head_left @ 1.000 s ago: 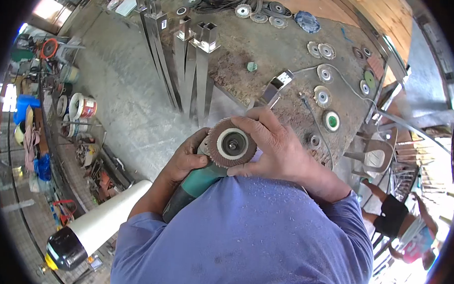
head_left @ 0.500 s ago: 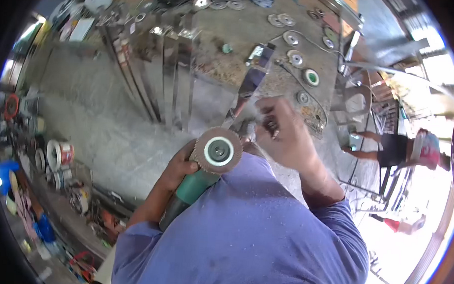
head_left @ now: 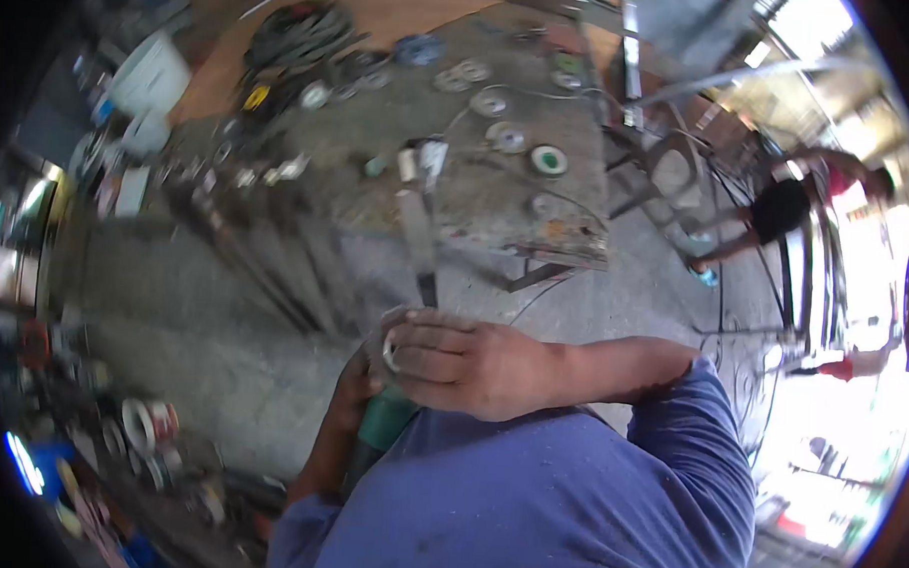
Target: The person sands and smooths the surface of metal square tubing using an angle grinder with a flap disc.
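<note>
My left hand (head_left: 355, 383) is wrapped around the head end of a green angle grinder (head_left: 388, 418), held against my front. My right hand (head_left: 467, 367) lies across the front of the grinder, its fingers curled over the round abrasive disc (head_left: 381, 334). Only the disc's upper left edge and a bit of its pale centre show; my fingers hide the rest. Just beyond my right hand, a long flat metal piece (head_left: 416, 233) reaches from the workbench (head_left: 347, 195) toward me.
Several grinding discs (head_left: 549, 161) and a cable lie on the bench. Long metal bars (head_left: 260, 267) extend off its left side. White buckets (head_left: 151, 78) stand at the back left. Another person (head_left: 777, 210) is at the right near metal frames. Clutter lines the lower left.
My right hand has come down and left from its raised place onto the disc, covering most of it. The view has shifted, showing more of the bench. My left hand still holds the grinder.
</note>
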Motion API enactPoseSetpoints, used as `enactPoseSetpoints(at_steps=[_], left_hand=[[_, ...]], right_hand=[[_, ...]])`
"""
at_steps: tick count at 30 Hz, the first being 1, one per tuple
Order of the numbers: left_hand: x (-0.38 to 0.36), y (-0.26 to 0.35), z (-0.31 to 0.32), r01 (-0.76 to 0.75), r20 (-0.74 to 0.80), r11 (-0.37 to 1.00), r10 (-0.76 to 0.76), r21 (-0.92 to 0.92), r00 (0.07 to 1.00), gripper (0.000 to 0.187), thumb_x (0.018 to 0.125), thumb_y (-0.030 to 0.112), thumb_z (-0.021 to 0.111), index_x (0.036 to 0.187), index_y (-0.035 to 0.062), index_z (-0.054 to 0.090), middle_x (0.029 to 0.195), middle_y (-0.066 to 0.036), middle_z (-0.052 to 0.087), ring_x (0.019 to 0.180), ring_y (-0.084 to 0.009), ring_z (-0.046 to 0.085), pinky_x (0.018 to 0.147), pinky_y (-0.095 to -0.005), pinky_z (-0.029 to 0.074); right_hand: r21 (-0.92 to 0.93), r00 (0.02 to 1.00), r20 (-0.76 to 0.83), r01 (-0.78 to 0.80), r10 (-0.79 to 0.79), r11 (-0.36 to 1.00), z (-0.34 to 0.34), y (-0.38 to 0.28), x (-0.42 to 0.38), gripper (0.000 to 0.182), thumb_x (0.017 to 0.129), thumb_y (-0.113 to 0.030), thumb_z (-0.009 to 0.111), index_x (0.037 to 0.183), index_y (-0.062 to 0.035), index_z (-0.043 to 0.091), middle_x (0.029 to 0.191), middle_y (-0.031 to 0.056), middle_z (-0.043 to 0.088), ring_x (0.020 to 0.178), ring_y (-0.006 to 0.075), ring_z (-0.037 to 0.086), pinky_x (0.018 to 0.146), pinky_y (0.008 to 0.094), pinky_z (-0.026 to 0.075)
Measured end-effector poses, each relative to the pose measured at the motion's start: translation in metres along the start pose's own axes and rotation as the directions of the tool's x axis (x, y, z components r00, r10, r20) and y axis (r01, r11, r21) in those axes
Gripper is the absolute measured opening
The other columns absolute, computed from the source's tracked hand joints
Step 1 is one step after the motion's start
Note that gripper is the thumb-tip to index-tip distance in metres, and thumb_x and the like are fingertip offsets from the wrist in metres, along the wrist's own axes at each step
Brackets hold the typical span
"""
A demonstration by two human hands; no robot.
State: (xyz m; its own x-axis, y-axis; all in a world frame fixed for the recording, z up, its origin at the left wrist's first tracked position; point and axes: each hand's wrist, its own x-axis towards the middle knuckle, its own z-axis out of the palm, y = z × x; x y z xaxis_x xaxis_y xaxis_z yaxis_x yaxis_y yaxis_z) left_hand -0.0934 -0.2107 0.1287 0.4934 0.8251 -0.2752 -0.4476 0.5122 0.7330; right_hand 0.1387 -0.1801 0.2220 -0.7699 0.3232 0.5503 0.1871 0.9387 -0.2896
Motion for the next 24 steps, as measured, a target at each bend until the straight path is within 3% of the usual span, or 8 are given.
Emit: enactPoseSetpoints(at_steps=[2,6,9,12,15,18,21,24], left_hand=[[0.014,-0.001,0.006,0.035,0.001,0.999,-0.035,0.038,0.999,0.097,0.075,0.041,0.078,0.151,-0.0048,0.038,0.139,-0.013,0.056,0.126,-0.0241,0.059,0.107,-0.0368,0.047],[0.034,-0.009,0.02,0.092,-0.006,0.989,-0.092,0.116,0.996,0.097,0.075,0.041,0.078,0.151,-0.0049,0.038,0.139,-0.014,0.056,0.125,-0.0241,0.059,0.107,-0.0368,0.048],[0.038,-0.014,0.026,0.14,-0.018,0.977,-0.139,0.16,0.99,0.096,0.075,0.04,0.078,0.15,-0.005,0.038,0.138,-0.014,0.056,0.125,-0.0242,0.059,0.107,-0.0369,0.048],[0.054,-0.019,0.042,0.181,0.009,0.963,-0.186,0.2,0.982,0.096,0.075,0.04,0.077,0.15,-0.0051,0.038,0.138,-0.014,0.057,0.125,-0.0242,0.059,0.107,-0.0369,0.048],[0.071,-0.025,0.058,0.224,0.043,0.944,-0.241,0.241,0.97,0.096,0.075,0.04,0.077,0.15,-0.0051,0.038,0.138,-0.014,0.057,0.125,-0.0242,0.059,0.107,-0.037,0.048],[0.089,-0.036,0.076,0.277,0.077,0.918,-0.31,0.285,0.947,0.095,0.075,0.039,0.077,0.15,-0.0052,0.038,0.138,-0.014,0.057,0.125,-0.0242,0.059,0.106,-0.037,0.048],[0.104,-0.045,0.092,0.311,0.112,0.895,-0.362,0.319,0.926,0.095,0.076,0.039,0.077,0.15,-0.0053,0.038,0.137,-0.015,0.057,0.124,-0.0243,0.059,0.106,-0.0371,0.048],[0.113,-0.048,0.1,0.324,0.139,0.882,-0.389,0.342,0.911,0.094,0.076,0.039,0.077,0.15,-0.0053,0.039,0.137,-0.015,0.058,0.124,-0.0243,0.06,0.106,-0.0371,0.048]], right_hand=[[0.038,0.997,-0.076,0.011,-0.008,0.999,-0.017,0.01,-0.007,0.035,0.082,-0.018,0.062,0.114,-0.0037,0.065,0.116,0.0139,0.061,0.121,0.0322,0.059,0.103,0.0473,0.051],[0.089,0.983,0.119,-0.153,0.142,0.984,-0.04,0.011,-0.022,0.023,0.084,-0.022,0.064,0.098,-0.0048,0.069,0.113,0.0117,0.064,0.113,0.0306,0.059,0.09,0.0433,0.051],[-0.021,0.989,0.0,-0.149,0.149,0.989,-0.035,0.019,-0.033,0.018,0.083,-0.023,0.066,0.09,-0.0068,0.069,0.1,0.0089,0.064,0.101,0.0306,0.061,0.083,0.0427,0.054],[-0.056,0.95,0.073,-0.301,0.304,0.952,-0.041,0.021,-0.05,0.019,0.082,-0.023,0.068,0.087,-0.0055,0.068,0.102,0.0111,0.064,0.098,0.0311,0.064,0.078,0.0412,0.056],[-0.049,0.936,0.014,-0.351,0.352,0.935,-0.05,0.021,-0.075,0.02,0.082,-0.024,0.068,0.087,-0.0052,0.068,0.102,0.0122,0.064,0.095,0.0314,0.066,0.075,0.0409,0.056],[-0.07,0.898,0.076,-0.43,0.434,0.9,-0.057,0.02,-0.097,0.02,0.081,-0.026,0.069,0.087,-0.0076,0.067,0.098,0.0119,0.063,0.095,0.0322,0.066,0.072,0.0405,0.056],[-0.146,0.805,0.055,-0.579,0.591,0.802,-0.098,-0.001,-0.104,0.028,0.076,-0.032,0.072,0.086,-0.0053,0.074,0.095,0.0152,0.069,0.091,0.0354,0.07,0.068,0.0445,0.058],[-0.157,0.872,-0.253,-0.465,0.419,0.871,-0.088,-0.003,-0.126,0.026,0.075,-0.034,0.071,0.083,-0.0095,0.075,0.092,0.0134,0.069,0.082,0.0345,0.069,0.064,0.0445,0.056]])
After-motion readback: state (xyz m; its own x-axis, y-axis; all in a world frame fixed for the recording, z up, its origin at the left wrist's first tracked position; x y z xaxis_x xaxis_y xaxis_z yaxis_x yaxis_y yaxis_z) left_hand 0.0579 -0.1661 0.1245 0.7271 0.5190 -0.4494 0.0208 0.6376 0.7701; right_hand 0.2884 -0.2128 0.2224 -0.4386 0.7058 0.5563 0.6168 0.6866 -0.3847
